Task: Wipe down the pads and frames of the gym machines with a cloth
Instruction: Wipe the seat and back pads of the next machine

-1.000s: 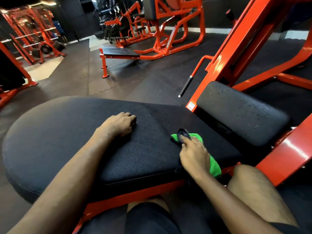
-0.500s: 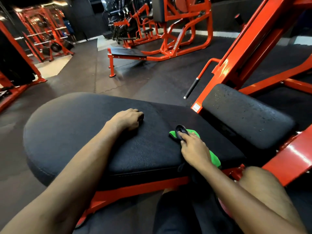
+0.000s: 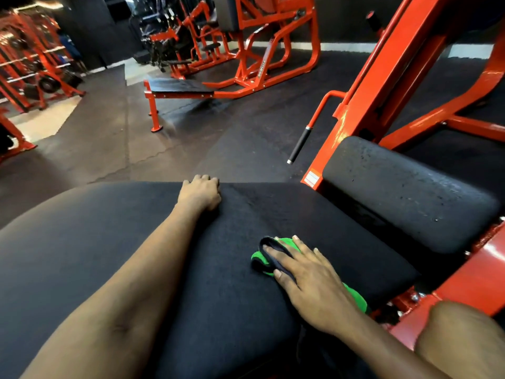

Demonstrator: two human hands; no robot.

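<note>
Right hand (image 3: 308, 285) flattens cloth (image 3: 257, 257), left hand (image 3: 200, 194) hooks pad (image 3: 109, 242)

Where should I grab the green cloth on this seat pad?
Pinch the raised, bunched end of the green cloth that sticks out past the right hand, coming from above on the left; the rest lies flat on the seat pad under the palm.

The wide black pad (image 3: 109, 255) carries everything here. A green cloth (image 3: 258, 259) lies on its right half, pressed flat under the right hand (image 3: 308, 283), whose fingers lie straight across it. The left hand (image 3: 200, 194) sits at the pad's far edge, fingers curled over the rim.
</note>
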